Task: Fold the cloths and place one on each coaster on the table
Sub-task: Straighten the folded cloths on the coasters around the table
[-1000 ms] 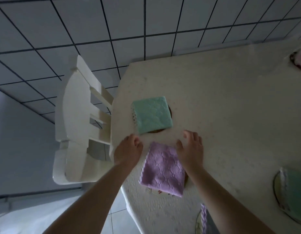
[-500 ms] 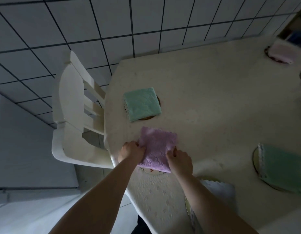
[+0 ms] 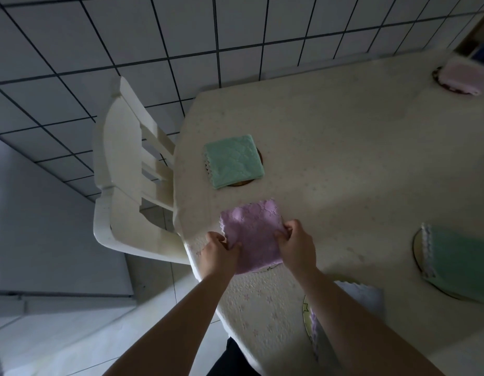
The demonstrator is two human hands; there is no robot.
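Purple cloth: folded, held between both hands
Left hand: fingers curled, gripping its left edge
Right hand: fingers curled, gripping its right edge

Left hand and right hand both extended forward, fingers curled in a pinching grip, forearms bare.

Pastel cloths on a cream counter

Lilac embossed cloth in both grips; mint quilted cloth beyond them; white chair, white tiles with dark grout.
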